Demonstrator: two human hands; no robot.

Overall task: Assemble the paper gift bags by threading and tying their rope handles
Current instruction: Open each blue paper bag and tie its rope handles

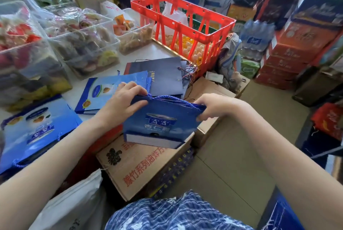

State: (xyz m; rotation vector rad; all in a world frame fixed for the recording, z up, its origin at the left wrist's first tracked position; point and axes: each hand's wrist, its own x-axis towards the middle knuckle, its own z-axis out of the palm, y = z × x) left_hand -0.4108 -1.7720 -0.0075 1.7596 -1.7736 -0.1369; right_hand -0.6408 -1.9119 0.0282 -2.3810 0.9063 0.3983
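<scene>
Blue bag held flat at both top corners, rope handle arched along its top edge.

The blue gift bag [159,123] sits in mid-scene over an open cardboard box [137,162]; left hand [122,101] has fingers curled over the top-left corner, right hand [209,107] pinches the top-right corner, where the blue rope handle [167,97] enters. Risks, as judged: the rope end could slip back through its hole if the pinch loosens before a knot is set; a hard pull could tear the paper at the hole; the bag could drop into the box. Knot state not visible. Around: finished-looking blue bags [37,127] near left, flat dark bags [163,75] just beyond, red crate [183,25] far, clear snack tubs [74,44] far left. Nothing lies between the hands.
</scene>
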